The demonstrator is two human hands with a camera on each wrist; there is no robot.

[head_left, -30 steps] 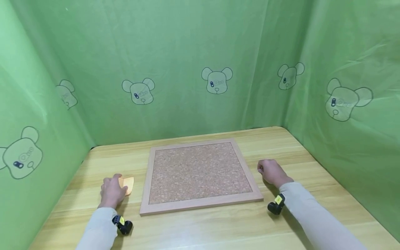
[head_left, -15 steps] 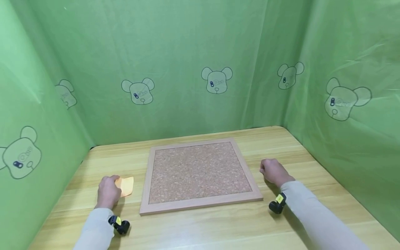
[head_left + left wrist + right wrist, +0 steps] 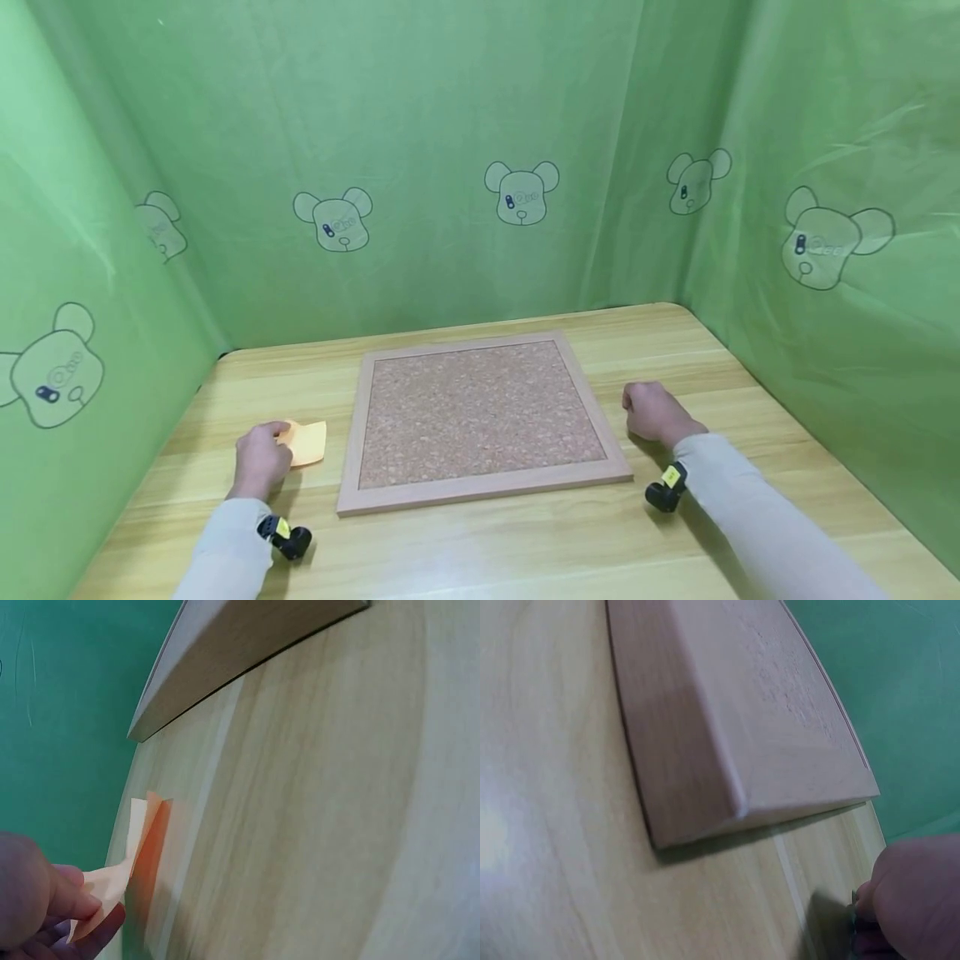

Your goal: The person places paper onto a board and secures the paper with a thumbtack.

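Observation:
My left hand (image 3: pixel 261 457) pinches an orange sticky note (image 3: pixel 309 443) between thumb and fingers, left of the corkboard (image 3: pixel 480 412). In the left wrist view the pale sticky note (image 3: pixel 112 883) bends upward from the fingertips, with a deeper orange part (image 3: pixel 154 844) behind it close to the tabletop. My right hand (image 3: pixel 654 412) is held with curled fingers just right of the board's frame. In the right wrist view, a tiny dark tip (image 3: pixel 854 898) shows beside the curled right hand (image 3: pixel 919 896); I cannot tell whether it is something held.
The wood-framed corkboard lies flat in the middle of the wooden table (image 3: pixel 480 550), its surface bare. A green curtain (image 3: pixel 420 125) with bear-head prints encloses the back and both sides. Each wrist carries a small black camera (image 3: pixel 288 537).
Over the last second my left hand has shifted slightly left and taken a pinch on the sticky note, whose right part now shows more. My right hand has drifted slightly right.

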